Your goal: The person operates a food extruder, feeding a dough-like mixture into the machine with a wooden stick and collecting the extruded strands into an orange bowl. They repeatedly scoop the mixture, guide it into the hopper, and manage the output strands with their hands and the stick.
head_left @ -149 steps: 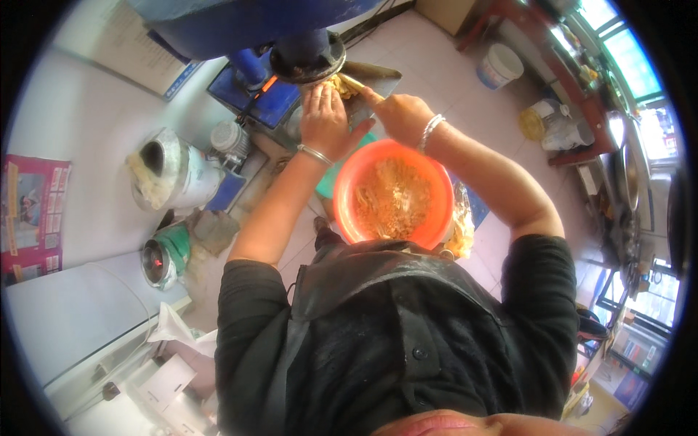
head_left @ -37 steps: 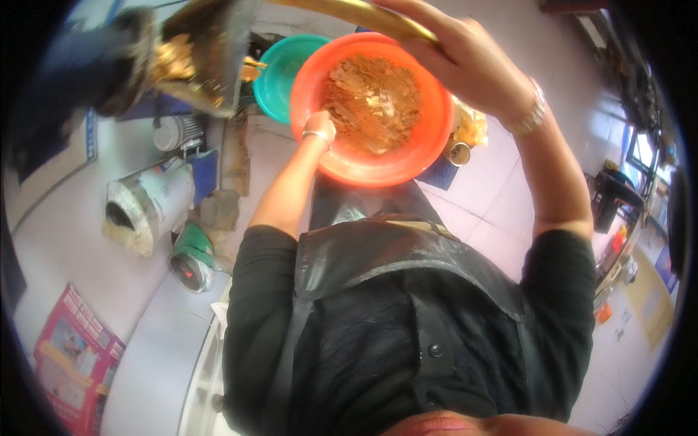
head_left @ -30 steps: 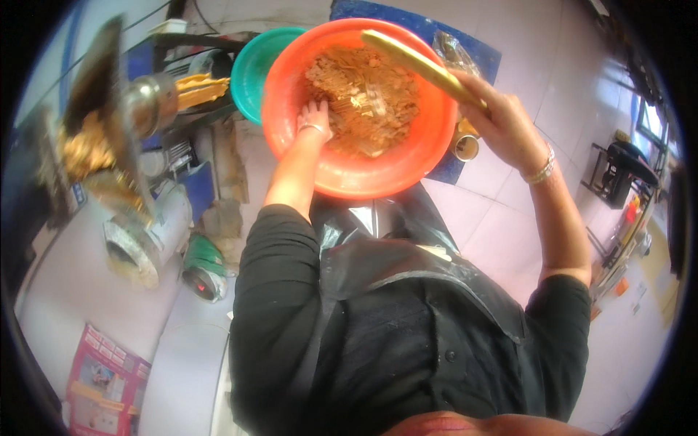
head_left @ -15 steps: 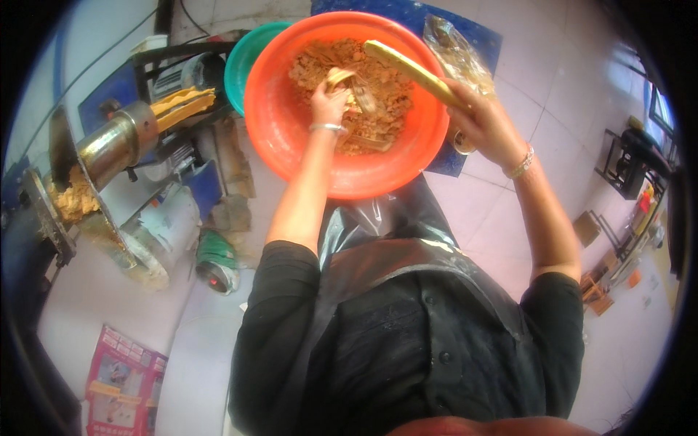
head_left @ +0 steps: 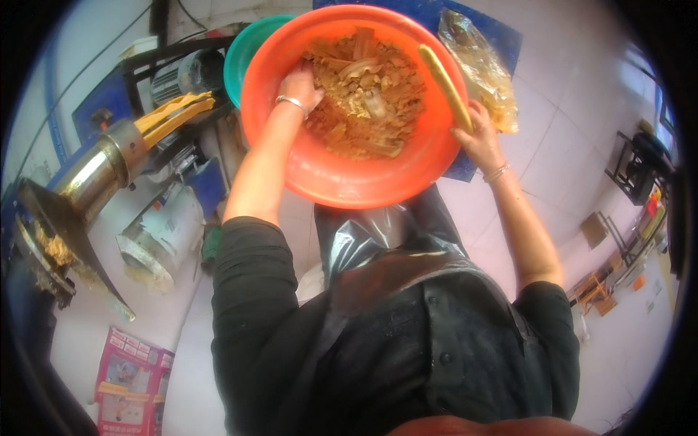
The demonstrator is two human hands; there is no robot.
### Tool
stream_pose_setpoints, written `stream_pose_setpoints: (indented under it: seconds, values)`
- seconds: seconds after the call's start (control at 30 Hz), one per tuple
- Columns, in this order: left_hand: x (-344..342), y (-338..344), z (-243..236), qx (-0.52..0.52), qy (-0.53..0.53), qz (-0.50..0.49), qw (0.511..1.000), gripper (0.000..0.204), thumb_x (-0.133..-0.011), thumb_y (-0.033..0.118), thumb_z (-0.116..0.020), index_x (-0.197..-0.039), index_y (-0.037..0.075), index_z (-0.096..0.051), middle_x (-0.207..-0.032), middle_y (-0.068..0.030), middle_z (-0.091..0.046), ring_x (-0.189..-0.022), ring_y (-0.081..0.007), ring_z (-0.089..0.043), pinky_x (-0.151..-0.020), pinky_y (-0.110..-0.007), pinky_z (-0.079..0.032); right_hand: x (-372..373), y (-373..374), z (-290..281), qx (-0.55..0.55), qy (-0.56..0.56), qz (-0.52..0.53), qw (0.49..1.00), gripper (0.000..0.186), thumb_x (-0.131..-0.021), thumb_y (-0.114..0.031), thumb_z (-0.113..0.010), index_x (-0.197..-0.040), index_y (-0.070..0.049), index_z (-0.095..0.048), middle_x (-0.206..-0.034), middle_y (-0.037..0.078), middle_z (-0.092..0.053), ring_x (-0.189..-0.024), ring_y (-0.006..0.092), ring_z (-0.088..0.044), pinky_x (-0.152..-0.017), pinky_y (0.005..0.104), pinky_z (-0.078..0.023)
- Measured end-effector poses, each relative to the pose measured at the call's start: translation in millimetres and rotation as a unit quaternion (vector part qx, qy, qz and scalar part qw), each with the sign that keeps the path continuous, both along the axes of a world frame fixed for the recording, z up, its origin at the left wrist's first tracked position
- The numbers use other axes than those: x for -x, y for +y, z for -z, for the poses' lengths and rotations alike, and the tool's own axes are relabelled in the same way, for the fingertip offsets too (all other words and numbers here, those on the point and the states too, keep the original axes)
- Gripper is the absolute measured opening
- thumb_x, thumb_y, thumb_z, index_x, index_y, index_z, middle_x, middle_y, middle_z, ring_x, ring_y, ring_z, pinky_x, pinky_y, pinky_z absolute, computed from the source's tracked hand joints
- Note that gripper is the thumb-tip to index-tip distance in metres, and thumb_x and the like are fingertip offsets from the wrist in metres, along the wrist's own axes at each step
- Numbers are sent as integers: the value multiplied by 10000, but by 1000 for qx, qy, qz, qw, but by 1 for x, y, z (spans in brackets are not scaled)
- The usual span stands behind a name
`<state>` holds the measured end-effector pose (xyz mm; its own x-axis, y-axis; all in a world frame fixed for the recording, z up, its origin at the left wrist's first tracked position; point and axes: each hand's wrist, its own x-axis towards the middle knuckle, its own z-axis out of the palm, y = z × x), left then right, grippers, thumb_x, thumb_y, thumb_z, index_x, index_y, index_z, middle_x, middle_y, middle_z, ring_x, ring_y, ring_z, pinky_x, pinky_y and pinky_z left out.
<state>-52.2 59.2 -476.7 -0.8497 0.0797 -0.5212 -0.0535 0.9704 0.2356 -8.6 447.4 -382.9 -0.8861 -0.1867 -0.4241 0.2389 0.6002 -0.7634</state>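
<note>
A large orange basin [head_left: 347,190] holds a brown, crumbly mixture [head_left: 396,76] with several pale, flat strips [head_left: 360,69] lying in it. Inside the basin's left wall, my left hand [head_left: 299,86] reaches down at the edge of the mixture. Its thumb stands apart from the other fingers, whose tips are partly hidden, and I see nothing held in it. My right hand [head_left: 478,138] is closed around the lower end of a yellowish, flat-looking stick [head_left: 440,80] at the right rim. The stick's upper end leans over the basin.
Behind the orange basin's left side sits a green basin [head_left: 236,62]. A metal extruding machine [head_left: 109,163] stands at left, with yellow strips [head_left: 174,116] at its outlet. A clear plastic bag [head_left: 480,69] lies on a blue board [head_left: 502,33] at right.
My left hand has let go of the pale strips and moved left to the basin's wall. My right hand is lower at the rim, and the stick stands steeper.
</note>
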Motion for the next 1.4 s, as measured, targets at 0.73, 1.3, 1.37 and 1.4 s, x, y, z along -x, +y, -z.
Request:
stream_pose_setpoints:
  seconds: [0.73, 1.3, 1.37, 1.4]
  values:
    - [-102, 90, -9, 33, -154, -145, 977, 1194, -722, 533, -772, -1529, 15, -62, -1594, -221, -86, -1467, -365, -150, -1186, -519, -154, -19, -13, 45, -13, 10, 10, 1000, 324, -786, -208, -715, -1070, -63, -658, -1013, 164, -498, -976, 311, -531, -877, 383, -451]
    - [-16, -10, 38, -68, -173, -192, 964, 416, -841, 255, -615, -1121, -53, -623, -972, -299, -652, -946, -374, -667, -817, -450, -530, -19, -17, 35, -1, 4, 27, 1000, 296, -787, -180, -720, -1048, -58, -653, -969, 129, -485, -943, 267, -518, -860, 349, -437]
    - [-14, -9, 21, -21, -166, -145, 975, 482, -830, 341, -596, -1168, -2, -621, -1078, -301, -630, -1026, -410, -625, -874, -472, -501, -18, -15, 40, -4, 3, 31, 1000, 289, -788, -181, -715, -1044, -61, -655, -960, 128, -485, -944, 267, -517, -860, 347, -436]
    - [-15, -6, 19, 6, -139, -125, 982, 511, -821, 386, -584, -1182, 27, -624, -1157, -304, -614, -1083, -435, -596, -913, -487, -481, -18, -15, 40, 2, 11, 29, 1000, 286, -789, -181, -713, -1043, -62, -656, -956, 128, -485, -941, 268, -518, -858, 348, -437]
